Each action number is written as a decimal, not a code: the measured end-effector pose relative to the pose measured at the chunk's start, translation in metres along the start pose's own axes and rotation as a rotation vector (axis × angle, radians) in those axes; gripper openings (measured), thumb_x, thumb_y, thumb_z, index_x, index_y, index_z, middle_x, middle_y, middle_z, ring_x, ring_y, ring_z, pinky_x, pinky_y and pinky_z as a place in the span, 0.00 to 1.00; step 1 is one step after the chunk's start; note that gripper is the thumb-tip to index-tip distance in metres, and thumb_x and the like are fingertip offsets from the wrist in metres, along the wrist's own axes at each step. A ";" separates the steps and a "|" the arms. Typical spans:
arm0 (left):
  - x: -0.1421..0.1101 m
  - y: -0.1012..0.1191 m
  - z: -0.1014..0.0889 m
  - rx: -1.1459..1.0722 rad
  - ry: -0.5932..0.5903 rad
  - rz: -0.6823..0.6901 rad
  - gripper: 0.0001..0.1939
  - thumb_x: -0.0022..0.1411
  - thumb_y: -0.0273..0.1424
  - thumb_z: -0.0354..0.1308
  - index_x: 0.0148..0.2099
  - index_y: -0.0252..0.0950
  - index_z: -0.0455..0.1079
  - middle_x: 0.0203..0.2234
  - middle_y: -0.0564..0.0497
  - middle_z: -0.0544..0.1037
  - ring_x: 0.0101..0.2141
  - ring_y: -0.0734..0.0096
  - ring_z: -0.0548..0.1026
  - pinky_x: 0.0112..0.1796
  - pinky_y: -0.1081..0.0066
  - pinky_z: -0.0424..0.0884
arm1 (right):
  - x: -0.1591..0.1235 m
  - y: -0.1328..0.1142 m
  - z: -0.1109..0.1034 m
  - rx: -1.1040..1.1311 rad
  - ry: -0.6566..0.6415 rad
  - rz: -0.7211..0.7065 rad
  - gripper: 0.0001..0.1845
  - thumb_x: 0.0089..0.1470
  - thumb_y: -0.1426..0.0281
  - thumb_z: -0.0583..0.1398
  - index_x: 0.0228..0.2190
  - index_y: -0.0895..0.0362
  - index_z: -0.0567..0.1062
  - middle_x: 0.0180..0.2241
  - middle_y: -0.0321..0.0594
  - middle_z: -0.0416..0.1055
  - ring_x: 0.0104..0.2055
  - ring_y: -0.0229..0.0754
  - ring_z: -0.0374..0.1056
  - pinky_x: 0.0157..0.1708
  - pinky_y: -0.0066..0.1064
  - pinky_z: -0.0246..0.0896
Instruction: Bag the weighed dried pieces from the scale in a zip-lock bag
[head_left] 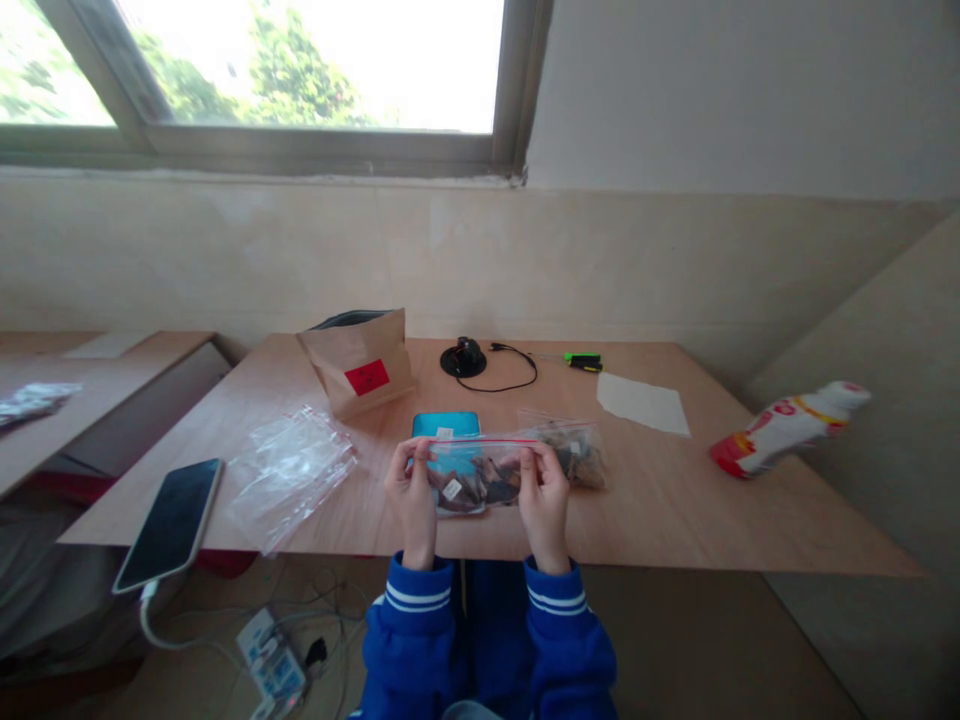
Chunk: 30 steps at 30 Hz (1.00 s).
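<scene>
Between my two hands hangs a clear zip-lock bag point(491, 485) with a red seal line and dark dried pieces inside. My left hand point(416, 490) pinches its upper left corner, and my right hand point(545, 490) pinches the top edge at the right. A small white label shows through the plastic. Behind the bag, partly covered by it, lies a bright blue flat object point(446, 425), perhaps a scale. Just right of my right hand, another filled zip-lock bag point(589, 460) with brownish contents rests on the table.
Empty clear zip-lock bags point(292, 470) lie left, near a charging phone point(171, 525) at the table's edge. Behind stand a brown paper pouch point(360, 365) and a black round-based device point(463, 357) with a cable. A screwdriver point(583, 361), paper point(643, 404) and tilted bottle point(787, 430) are right.
</scene>
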<state>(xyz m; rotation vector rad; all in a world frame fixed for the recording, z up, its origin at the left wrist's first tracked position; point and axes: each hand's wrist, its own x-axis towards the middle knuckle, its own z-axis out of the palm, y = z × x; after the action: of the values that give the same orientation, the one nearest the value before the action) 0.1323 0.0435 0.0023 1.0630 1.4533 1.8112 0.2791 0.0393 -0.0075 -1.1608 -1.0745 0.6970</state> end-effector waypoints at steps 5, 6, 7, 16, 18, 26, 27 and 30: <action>0.003 0.000 -0.005 0.120 -0.012 0.136 0.16 0.63 0.43 0.54 0.35 0.36 0.74 0.21 0.55 0.70 0.23 0.77 0.67 0.25 0.77 0.62 | -0.002 -0.003 -0.009 0.125 -0.104 0.164 0.18 0.54 0.52 0.60 0.30 0.56 0.73 0.29 0.41 0.78 0.30 0.45 0.74 0.35 0.35 0.69; 0.004 0.000 -0.006 0.125 -0.042 0.135 0.16 0.63 0.43 0.54 0.35 0.37 0.74 0.22 0.55 0.70 0.23 0.77 0.66 0.25 0.77 0.62 | -0.001 -0.003 -0.011 0.140 -0.107 0.189 0.19 0.53 0.52 0.60 0.30 0.56 0.73 0.29 0.41 0.79 0.31 0.46 0.75 0.37 0.36 0.69; 0.004 0.001 -0.007 0.128 -0.066 0.130 0.16 0.63 0.43 0.53 0.35 0.37 0.74 0.22 0.55 0.70 0.23 0.77 0.66 0.24 0.78 0.61 | -0.001 -0.003 -0.013 0.142 -0.106 0.204 0.19 0.53 0.52 0.60 0.30 0.56 0.74 0.30 0.42 0.79 0.32 0.46 0.75 0.39 0.36 0.69; 0.006 0.007 -0.011 0.006 -0.177 -0.054 0.17 0.61 0.45 0.56 0.37 0.35 0.71 0.16 0.59 0.63 0.17 0.79 0.61 0.20 0.78 0.58 | 0.000 -0.005 -0.012 0.182 0.044 0.277 0.22 0.48 0.51 0.64 0.35 0.58 0.75 0.30 0.42 0.79 0.32 0.47 0.75 0.36 0.36 0.69; 0.007 0.006 -0.012 -0.045 -0.221 -0.127 0.17 0.58 0.45 0.59 0.35 0.34 0.70 0.18 0.58 0.66 0.20 0.79 0.64 0.22 0.78 0.59 | 0.000 -0.003 -0.012 0.168 0.121 0.278 0.23 0.48 0.52 0.64 0.36 0.59 0.75 0.31 0.43 0.79 0.33 0.46 0.75 0.35 0.35 0.69; 0.012 -0.003 -0.022 -0.066 -0.272 -0.162 0.15 0.57 0.42 0.62 0.30 0.33 0.70 0.22 0.54 0.72 0.26 0.76 0.68 0.29 0.76 0.63 | 0.002 0.007 -0.015 0.045 0.211 0.209 0.25 0.50 0.51 0.62 0.35 0.61 0.79 0.33 0.44 0.78 0.37 0.46 0.72 0.38 0.35 0.66; 0.012 -0.002 -0.023 -0.062 -0.281 -0.149 0.15 0.57 0.42 0.61 0.30 0.33 0.70 0.22 0.54 0.72 0.27 0.75 0.68 0.30 0.76 0.64 | 0.002 0.007 -0.016 0.040 0.210 0.196 0.24 0.50 0.51 0.61 0.34 0.61 0.79 0.33 0.44 0.78 0.36 0.46 0.72 0.39 0.35 0.66; 0.013 0.001 -0.026 -0.045 -0.288 -0.115 0.15 0.57 0.41 0.62 0.29 0.34 0.70 0.23 0.54 0.72 0.28 0.74 0.69 0.33 0.75 0.64 | 0.001 0.004 -0.016 0.035 0.198 0.158 0.23 0.51 0.52 0.61 0.33 0.61 0.78 0.32 0.44 0.78 0.35 0.46 0.73 0.38 0.36 0.67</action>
<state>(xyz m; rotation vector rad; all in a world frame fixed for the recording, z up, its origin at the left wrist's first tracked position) 0.1029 0.0409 0.0038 1.1398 1.2680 1.5322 0.2951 0.0358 -0.0118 -1.2661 -0.8080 0.7043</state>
